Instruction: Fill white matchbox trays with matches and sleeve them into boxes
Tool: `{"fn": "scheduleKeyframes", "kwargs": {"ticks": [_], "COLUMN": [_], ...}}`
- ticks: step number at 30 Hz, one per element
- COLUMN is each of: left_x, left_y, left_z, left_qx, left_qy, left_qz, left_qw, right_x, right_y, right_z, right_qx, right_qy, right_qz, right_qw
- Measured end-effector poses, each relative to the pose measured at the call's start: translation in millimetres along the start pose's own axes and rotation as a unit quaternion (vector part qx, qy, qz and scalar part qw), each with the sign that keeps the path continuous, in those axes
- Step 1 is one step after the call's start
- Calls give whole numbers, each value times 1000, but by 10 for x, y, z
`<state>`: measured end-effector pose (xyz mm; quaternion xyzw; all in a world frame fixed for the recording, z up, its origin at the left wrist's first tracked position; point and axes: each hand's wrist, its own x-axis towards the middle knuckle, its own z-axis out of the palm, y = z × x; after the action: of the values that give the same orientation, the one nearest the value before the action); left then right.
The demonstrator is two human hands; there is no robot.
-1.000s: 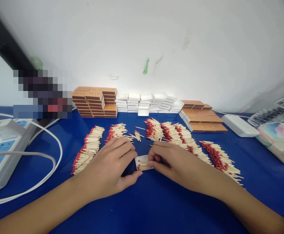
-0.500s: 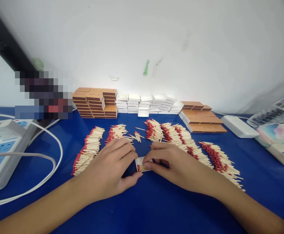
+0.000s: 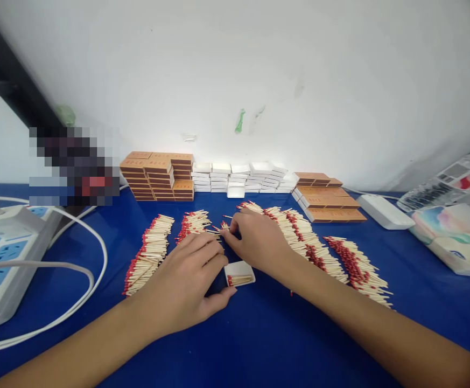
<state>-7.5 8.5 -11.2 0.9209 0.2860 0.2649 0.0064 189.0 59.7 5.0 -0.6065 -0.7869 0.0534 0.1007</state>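
A small white matchbox tray point(image 3: 240, 268) lies on the blue table, with several red-headed matches point(image 3: 238, 280) along its near side. My left hand point(image 3: 192, 277) is curled at the tray's left end, its thumb by the near edge and its fingers at the far left corner. Beyond the tray, my right hand point(image 3: 257, 234) pinches at a small group of loose matches point(image 3: 224, 224); the fingertips partly hide them. Left of that group is a heap of matches point(image 3: 194, 223). The right hand covers part of another heap behind it.
More match heaps point(image 3: 148, 253) lie left and right point(image 3: 358, 267). Along the wall stand orange matchboxes point(image 3: 158, 175), stacked white trays point(image 3: 221, 178) and more orange boxes point(image 3: 327, 199). A power strip point(image 3: 4, 253) with white cables is at left; a white adapter point(image 3: 384, 212) and tissue pack point(image 3: 453, 237) at right.
My right hand has left the tray and moved away from me to the loose matches. The matches in the tray are now uncovered. My left hand stays at the tray.
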Motion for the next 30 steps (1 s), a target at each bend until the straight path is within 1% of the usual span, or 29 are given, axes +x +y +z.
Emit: {"fn": "scheduleKeyframes", "kwargs": {"ticks": [4,11,15,19,24,30], "left_x": [0,-7,-10,-7,-5,-6], "left_y": [2,5,-2,3,40,58], "left_z": [2,11,15,5,-16,-10], "left_qx": [3,-2,-4,-7,-18,-34], "left_qy": [-10,-6,-4,-4,-16,-21], "left_qz": [-3,-6,-5,-11,-4,-3], "left_qw": [1000,1000,1000,1000,1000,999], "right_x": [-79,-360,-406,-395,-429,-475], "right_y": [91,351,475,562,570,500], "right_z": [-44,-157,-228,-236,-241,-267], "right_qx": [15,67,85,106,130,141], "right_qy": [-42,-81,-85,-80,-101,-121], "right_qz": [14,10,5,-12,-66,-85], "right_qw": [999,994,993,991,984,979]}}
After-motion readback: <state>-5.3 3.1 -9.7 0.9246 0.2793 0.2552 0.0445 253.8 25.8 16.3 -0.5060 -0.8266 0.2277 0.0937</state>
